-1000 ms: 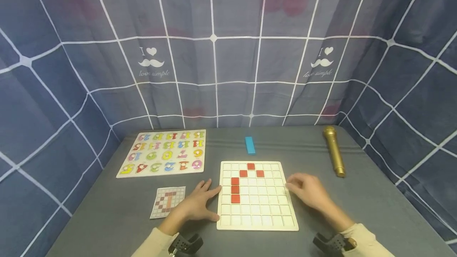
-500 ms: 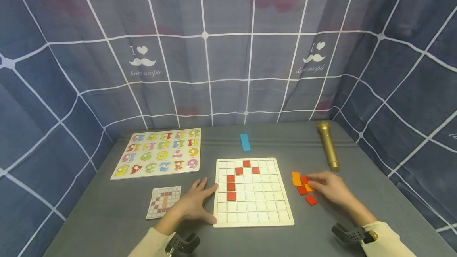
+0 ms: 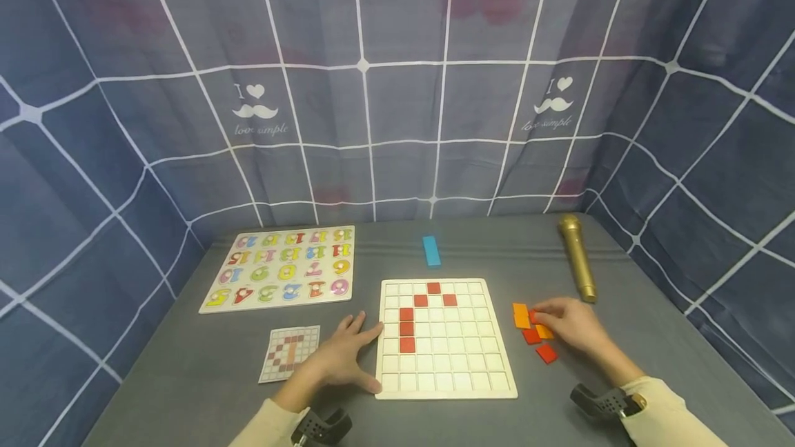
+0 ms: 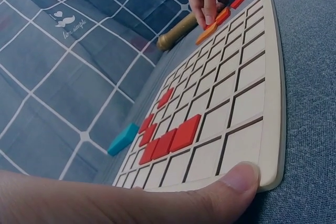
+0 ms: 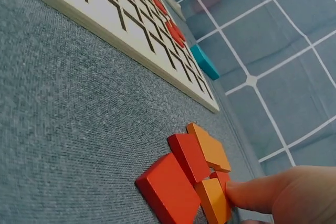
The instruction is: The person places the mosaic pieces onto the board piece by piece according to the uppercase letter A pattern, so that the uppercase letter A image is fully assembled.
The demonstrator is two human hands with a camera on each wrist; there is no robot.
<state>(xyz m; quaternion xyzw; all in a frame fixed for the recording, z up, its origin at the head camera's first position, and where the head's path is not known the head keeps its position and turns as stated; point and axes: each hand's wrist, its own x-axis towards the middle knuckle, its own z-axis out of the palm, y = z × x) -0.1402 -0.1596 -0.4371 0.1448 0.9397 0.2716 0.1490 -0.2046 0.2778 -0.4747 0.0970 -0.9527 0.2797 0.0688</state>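
- And there's the switch: the right hand, beside the 3 o'clock edge of the grid board a second ago, has drawn back to the loose tiles farther out that way.
- Thumb and fingers now look pinched on a red tile, low in the cluster, with an orange tile right beside it; whether it has lifted, I can't tell.
- Steady on the other side: the left hand at the board's 9 o'clock, fingers spread, thumb against the edge, hasn't budged.
- The board lies flat mid-surface, six set tiles, all red, between its 9 and 12 o'clock. Same count as a second ago, so I'd judge the work has moved from board to supply, the pattern no further along.
- Around the board: pattern card at 9 o'clock, partly behind the left hand; number puzzle at 10; blue block at 12; gold microphone at 2.
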